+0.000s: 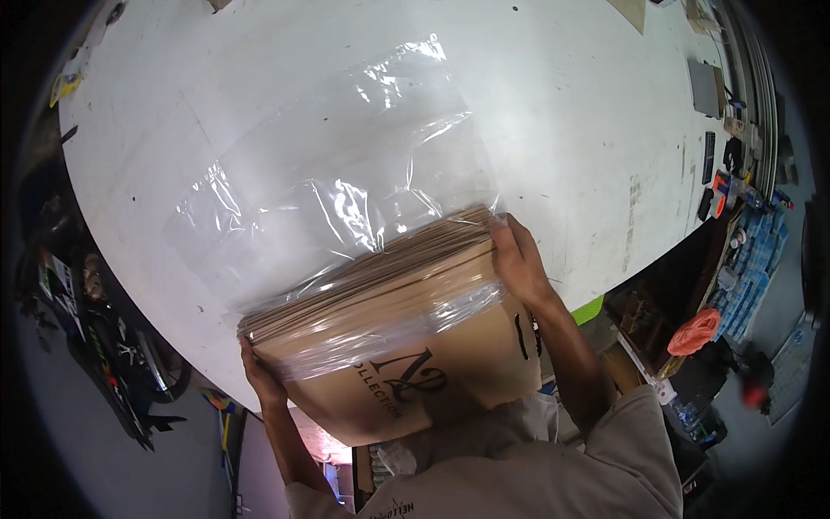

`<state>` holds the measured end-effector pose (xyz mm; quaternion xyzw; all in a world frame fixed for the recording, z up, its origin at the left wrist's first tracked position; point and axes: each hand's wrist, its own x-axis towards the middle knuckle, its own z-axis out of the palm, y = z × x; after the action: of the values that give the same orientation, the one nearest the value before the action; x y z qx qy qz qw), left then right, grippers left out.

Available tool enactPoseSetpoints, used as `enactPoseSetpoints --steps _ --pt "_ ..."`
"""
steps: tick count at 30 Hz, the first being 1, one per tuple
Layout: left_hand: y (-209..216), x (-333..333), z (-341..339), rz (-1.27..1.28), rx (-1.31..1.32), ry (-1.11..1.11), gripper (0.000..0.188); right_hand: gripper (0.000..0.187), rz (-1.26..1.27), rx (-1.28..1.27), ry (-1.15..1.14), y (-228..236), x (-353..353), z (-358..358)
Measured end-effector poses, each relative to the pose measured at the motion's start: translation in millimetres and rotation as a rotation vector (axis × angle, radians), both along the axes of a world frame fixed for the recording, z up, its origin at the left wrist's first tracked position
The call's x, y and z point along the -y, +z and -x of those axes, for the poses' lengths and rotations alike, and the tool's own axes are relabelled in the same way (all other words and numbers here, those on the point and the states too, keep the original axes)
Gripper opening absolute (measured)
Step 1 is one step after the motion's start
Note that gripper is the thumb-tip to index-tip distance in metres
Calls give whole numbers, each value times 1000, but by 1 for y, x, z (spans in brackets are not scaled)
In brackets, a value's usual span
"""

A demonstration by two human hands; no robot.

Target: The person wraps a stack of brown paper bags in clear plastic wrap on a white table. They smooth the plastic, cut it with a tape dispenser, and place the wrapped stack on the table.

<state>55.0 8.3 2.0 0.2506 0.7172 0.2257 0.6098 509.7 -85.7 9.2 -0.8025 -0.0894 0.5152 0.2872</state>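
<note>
The grey shirt (pixel 493 480) is nearest, and just past it a brown paper stack (pixel 432 359) is clamped by its two ends between left hand (pixel 263 382) and right hand (pixel 522 270) — long edge running left to right, right end farther out — with clear plastic (pixel 337 186) beyond on the white table (pixel 579 130)

The left hand (pixel 264 381) is partly hidden by the cardboard stack (pixel 402 342).
</note>
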Motion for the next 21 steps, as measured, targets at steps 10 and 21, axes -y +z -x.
enactPoseSetpoints --steps 10,21 --pt "-14 3 13 -15 0 7 59 56 -23 -151 -12 -2 7 -7" --pt "76 -47 -175 -688 -357 -998 56 61 -35 -13 -710 86 329 93"
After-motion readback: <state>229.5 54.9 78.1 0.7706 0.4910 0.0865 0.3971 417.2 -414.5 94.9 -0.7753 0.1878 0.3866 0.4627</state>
